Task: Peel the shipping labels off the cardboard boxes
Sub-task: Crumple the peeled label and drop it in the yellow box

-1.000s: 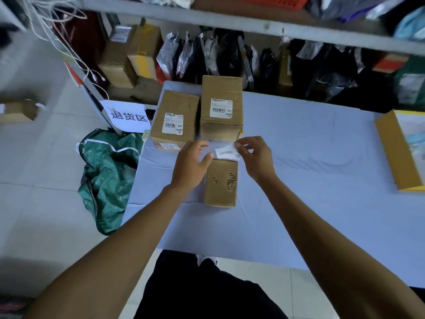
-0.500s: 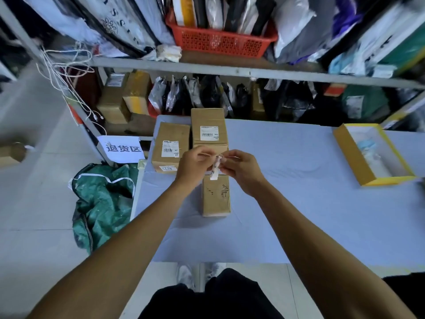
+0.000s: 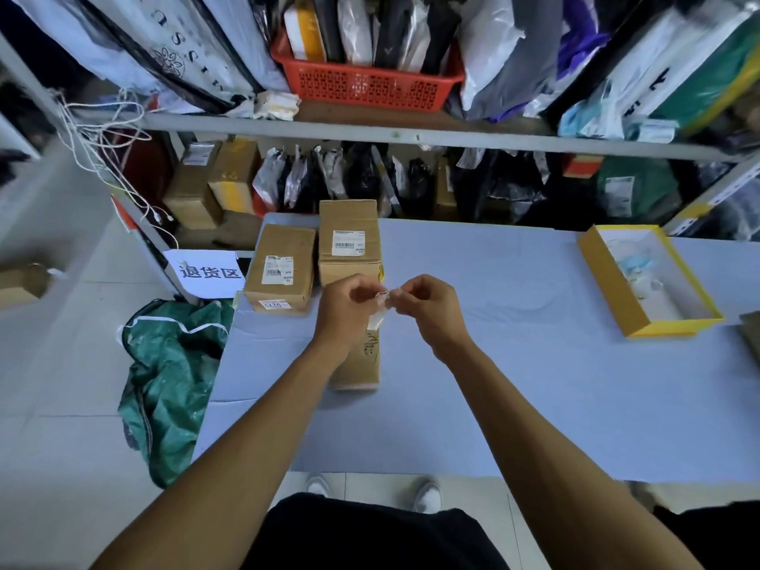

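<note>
A peeled white label (image 3: 383,307), crumpled and folded, hangs between my two hands above the table. My left hand (image 3: 347,312) and my right hand (image 3: 427,310) both pinch it with curled fingers. Below them lies a small cardboard box (image 3: 362,366) with torn paper marks on its top, partly hidden by my left wrist. Behind it stand two more cardboard boxes: a left box (image 3: 281,267) with a white label on top and a small sticker on its front, and a taller box (image 3: 348,242) with a white barcode label.
The table (image 3: 514,364) has a pale blue cover. A yellow open box (image 3: 633,300) sits at the right. A green sack (image 3: 172,380) and a paper sign (image 3: 205,271) lie on the floor to the left. Shelves with parcels and a red basket (image 3: 366,82) stand behind.
The label, first pulled off the small box by my right hand, came up between both hands and got folded and crumpled. The view tilted up toward the shelves.
</note>
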Motion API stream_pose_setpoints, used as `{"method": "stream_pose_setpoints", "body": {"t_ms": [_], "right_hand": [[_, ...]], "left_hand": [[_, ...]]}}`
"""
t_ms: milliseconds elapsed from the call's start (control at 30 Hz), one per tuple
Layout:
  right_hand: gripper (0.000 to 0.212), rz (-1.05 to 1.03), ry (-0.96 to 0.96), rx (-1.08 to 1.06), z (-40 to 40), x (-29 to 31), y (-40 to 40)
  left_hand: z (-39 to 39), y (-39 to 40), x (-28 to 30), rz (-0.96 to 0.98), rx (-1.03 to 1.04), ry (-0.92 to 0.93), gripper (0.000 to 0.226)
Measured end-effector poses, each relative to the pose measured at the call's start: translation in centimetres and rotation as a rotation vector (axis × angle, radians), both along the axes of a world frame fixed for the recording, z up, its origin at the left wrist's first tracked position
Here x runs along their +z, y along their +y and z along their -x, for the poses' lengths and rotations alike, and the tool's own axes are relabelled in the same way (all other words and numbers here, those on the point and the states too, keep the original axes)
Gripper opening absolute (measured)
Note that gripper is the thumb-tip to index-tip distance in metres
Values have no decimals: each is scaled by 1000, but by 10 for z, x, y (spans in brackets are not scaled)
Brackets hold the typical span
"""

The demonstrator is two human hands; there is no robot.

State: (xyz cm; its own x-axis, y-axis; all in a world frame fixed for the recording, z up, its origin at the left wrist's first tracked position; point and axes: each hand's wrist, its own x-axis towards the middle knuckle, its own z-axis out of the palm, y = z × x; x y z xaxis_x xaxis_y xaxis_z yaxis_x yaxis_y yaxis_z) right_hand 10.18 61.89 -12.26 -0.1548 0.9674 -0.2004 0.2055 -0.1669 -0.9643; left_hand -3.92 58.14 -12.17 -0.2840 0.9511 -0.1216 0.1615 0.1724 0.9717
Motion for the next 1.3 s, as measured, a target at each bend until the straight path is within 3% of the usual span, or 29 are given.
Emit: {"method": "stream_pose_setpoints", "body": {"t_ms": [133, 233, 300, 400, 533, 600, 700, 767, 833, 933, 1000, 1100, 1200, 1300], "right_hand": [[15, -146, -330, 41, -21, -5, 4], [16, -175, -359, 114, -38, -5, 11], [30, -175, -337, 156, -49, -4, 16], [7, -293, -460, 222, -59, -6, 21], [7, -319, -473, 200, -68, -9, 23], [7, -303, -442, 193, -70, -10, 20], [5, -291, -382, 223, -67, -13, 9], [8, -294, -352, 274, -65, -15, 2], [28, -295, -333, 342, -63, -17, -6], [54, -374, -480, 405, -53, -24, -12], [50, -409, -536, 390, -48, -26, -13], [28, -430, -500, 362, -50, -24, -7], [8, -437, -499, 361, -56, -16, -4], [6, -327, -414, 284, -57, -7, -3]], "left_hand": [[-22, 10, -3, -74, -61, 424, 6], [-29, 19, -4, -124, -267, 620, 11], [-29, 23, -6, -136, -380, 597, 18], [-30, 24, -3, -74, -473, 460, 33], [-31, 21, -2, 16, -571, 422, 53], [-31, 19, -4, 29, -564, 471, 47], [-31, 12, -5, -60, -462, 536, 22], [-29, 9, -6, -54, -360, 492, 11], [-27, 7, -6, 9, -243, 385, 8], [-29, 3, -10, 70, -108, 241, 7], [-31, -1, -12, 112, -77, 140, 10], [-24, -4, -13, 158, -202, 1, 21], [-19, -8, -10, 140, -319, 87, 26], [-18, -13, -8, 81, -366, 169, 35]]}}
